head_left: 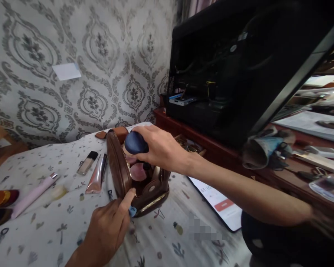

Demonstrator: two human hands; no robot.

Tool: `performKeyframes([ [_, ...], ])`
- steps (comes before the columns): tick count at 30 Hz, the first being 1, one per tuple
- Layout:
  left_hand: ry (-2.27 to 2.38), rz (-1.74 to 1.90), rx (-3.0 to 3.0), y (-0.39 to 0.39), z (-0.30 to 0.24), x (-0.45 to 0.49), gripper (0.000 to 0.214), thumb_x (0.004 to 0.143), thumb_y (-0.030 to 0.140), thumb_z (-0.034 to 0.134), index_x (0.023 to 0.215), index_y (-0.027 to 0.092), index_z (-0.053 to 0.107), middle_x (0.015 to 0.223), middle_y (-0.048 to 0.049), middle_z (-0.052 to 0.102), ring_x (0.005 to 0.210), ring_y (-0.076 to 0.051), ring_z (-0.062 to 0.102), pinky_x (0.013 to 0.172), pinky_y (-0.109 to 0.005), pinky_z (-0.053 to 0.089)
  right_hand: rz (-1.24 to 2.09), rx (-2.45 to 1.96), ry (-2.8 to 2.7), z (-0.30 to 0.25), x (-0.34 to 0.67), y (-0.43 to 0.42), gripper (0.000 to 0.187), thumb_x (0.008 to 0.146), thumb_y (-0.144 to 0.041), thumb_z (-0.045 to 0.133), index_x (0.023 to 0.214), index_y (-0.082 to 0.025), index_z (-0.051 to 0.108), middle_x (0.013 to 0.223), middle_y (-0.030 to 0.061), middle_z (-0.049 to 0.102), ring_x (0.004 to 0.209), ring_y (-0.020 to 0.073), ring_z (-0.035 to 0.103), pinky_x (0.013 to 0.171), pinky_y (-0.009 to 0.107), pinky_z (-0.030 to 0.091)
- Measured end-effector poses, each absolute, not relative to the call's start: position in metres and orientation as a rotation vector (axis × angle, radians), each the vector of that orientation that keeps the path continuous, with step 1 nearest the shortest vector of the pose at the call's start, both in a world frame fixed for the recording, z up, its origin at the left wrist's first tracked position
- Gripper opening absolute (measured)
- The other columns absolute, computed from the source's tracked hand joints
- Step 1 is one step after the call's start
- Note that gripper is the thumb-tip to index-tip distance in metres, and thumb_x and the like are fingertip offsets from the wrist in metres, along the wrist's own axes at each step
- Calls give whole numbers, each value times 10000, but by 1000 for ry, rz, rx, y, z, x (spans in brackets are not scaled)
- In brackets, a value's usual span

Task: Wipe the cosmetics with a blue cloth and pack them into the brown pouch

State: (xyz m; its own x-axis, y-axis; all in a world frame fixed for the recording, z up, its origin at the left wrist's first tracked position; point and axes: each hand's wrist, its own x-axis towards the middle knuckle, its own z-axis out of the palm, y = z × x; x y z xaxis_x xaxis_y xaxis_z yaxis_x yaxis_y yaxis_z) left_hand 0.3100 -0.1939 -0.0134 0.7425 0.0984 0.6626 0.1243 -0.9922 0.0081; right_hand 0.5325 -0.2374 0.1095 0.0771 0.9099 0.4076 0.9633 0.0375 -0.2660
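Note:
A brown cosmetic bag (117, 172) stands unzipped on the patterned cloth. Over its opening, my right hand (164, 146) is closed round a round jar with a dark blue lid (135, 142); the jar's lower part is partly hidden. My left hand (107, 224) grips the bag's near zipped edge, its index finger lying along the rim. A small blue bit (132, 211) shows beside those fingers. Inside the bag I see a pink round item (138, 172) and other pieces too shaded to name.
Left of the bag lie a silvery-pink tube (97, 176), a foundation bottle (87, 163), a long pale pink tube (33, 195) and an orange-topped container (1, 199). A phone (218, 204) lies under my right forearm. A black cabinet (211, 74) and cluttered desk (303, 148) stand right.

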Motion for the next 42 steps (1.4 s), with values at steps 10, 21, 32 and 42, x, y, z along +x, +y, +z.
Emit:
performKeyframes([
  [10, -173, -1097, -2897, -194, -13, 309, 466, 1033, 168, 336, 1496, 115, 350, 949, -79, 785, 650, -152, 731, 535, -245, 549, -270, -1993, -2155, 105, 530, -208, 397, 828, -301, 756, 1136, -80, 635, 1159, 153, 644, 1124, 280, 552, 1003, 394, 441],
  [21, -180, -1105, -2907, -193, -16, 309, 424, 1031, 151, 346, 1451, 121, 392, 943, -68, 783, 668, -152, 736, 562, -252, 548, -120, -2178, -2116, 105, 530, -137, 393, 753, -267, 771, 1116, -146, 686, 1159, 149, 713, 1176, 331, 609, 963, 376, 518],
  [32, -187, -1056, -2907, -190, -20, 308, 490, 1037, 178, 339, 1524, 134, 316, 963, -85, 784, 678, -161, 737, 567, -247, 550, -260, -2225, -2181, 86, 525, -109, 615, 782, -164, 759, 1360, -151, 550, 1316, 182, 658, 1253, 314, 600, 996, 398, 522],
  [42, -203, -1097, -2892, -194, -16, 310, 505, 1040, 188, 340, 1543, 167, 293, 960, -69, 789, 675, -146, 743, 572, -217, 561, -246, -2226, -2199, 88, 524, -107, 410, 827, -158, 698, 1228, -97, 638, 1286, 212, 668, 1248, 301, 596, 1007, 406, 508],
])
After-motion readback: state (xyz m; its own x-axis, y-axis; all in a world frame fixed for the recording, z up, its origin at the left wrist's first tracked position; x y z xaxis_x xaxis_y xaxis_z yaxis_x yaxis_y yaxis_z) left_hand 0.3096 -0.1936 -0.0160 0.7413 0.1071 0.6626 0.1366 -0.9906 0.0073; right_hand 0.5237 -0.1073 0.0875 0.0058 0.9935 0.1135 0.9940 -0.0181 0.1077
